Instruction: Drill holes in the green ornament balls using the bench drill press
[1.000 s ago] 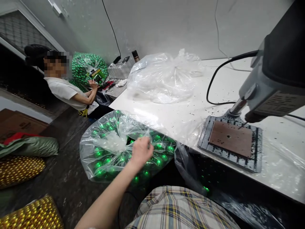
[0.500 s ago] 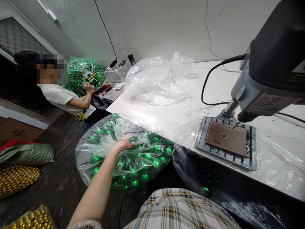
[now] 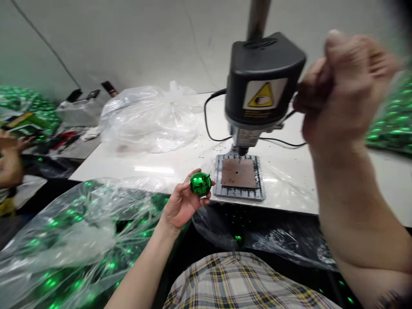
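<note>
A shiny green Christmas bauble (image 3: 198, 183) rests in my left hand (image 3: 185, 204), its fingers curled around the ball and the small cap pointing right. It is held just left of the drill press base plate (image 3: 240, 193), over the table's front edge. My right hand (image 3: 347, 86) is raised at the right of the drill press (image 3: 264, 81), smeared by motion, with its fingers closed round a dark lever handle (image 3: 313, 96). Below the drill chuck lies a brown board (image 3: 238, 174) with a small hole. A clear plastic bag (image 3: 77, 244) of green baubles stands at the left.
A knotted clear plastic bag (image 3: 151, 122) lies on the white table (image 3: 180, 163). Black cable (image 3: 209, 124) loops behind the drill press. More green baubles (image 3: 392, 116) show at far right. A co-worker's arm (image 3: 9, 159) is at far left. Plastic sheeting (image 3: 283, 244) hangs below the table edge.
My left hand has come out of the bag of baubles and now holds one green bauble near the drill press. My right hand has come into view at the lever. The view has turned right.
</note>
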Demonstrator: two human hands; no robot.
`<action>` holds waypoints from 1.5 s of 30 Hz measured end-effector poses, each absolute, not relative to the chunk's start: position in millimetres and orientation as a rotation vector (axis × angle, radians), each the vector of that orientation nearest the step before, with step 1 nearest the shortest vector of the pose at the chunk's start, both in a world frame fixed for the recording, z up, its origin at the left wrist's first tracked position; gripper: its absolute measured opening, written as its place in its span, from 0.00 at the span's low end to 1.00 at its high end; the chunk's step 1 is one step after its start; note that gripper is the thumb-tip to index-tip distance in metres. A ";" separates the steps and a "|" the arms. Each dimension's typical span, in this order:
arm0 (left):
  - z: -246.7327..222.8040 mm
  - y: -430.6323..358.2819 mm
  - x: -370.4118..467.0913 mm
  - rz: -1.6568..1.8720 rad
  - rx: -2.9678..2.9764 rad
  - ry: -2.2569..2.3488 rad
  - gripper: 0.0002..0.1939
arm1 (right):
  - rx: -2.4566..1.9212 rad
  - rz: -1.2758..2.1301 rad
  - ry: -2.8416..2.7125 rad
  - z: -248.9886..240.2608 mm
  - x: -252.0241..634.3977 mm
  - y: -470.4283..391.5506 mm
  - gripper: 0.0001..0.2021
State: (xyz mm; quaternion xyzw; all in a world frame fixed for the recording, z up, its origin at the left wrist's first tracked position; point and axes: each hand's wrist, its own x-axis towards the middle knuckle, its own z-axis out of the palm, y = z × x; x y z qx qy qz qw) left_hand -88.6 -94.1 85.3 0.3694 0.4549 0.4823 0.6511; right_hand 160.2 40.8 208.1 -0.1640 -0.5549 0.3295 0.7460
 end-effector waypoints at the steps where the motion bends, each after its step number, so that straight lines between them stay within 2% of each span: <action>1: 78.7 -80.1 -75.3 1.080 0.841 1.009 0.31 | -0.362 0.678 -1.192 209.5 162.3 41.5 0.20; 5: 54.4 -40.8 -41.1 1.108 1.023 1.148 0.33 | -0.378 0.719 -1.186 209.9 157.7 44.4 0.20; 11: 27.3 -9.6 -33.5 1.142 1.357 1.339 0.31 | -0.390 0.748 -1.195 210.6 156.8 44.5 0.20; 16: 21.9 2.4 -27.9 1.037 1.547 1.338 0.31 | -0.401 0.751 -1.175 212.1 156.2 43.8 0.20; 24: 21.0 7.6 -9.2 0.983 2.033 1.506 0.27 | -0.470 0.719 -1.214 213.4 157.1 41.1 0.20; 31: 14.7 3.5 -5.5 1.050 2.061 1.532 0.28 | -0.433 0.690 -1.245 208.4 157.4 35.9 0.21; 45: 12.4 2.9 -4.8 1.064 2.044 1.527 0.28 | -0.348 0.373 -1.267 162.3 150.7 0.9 0.26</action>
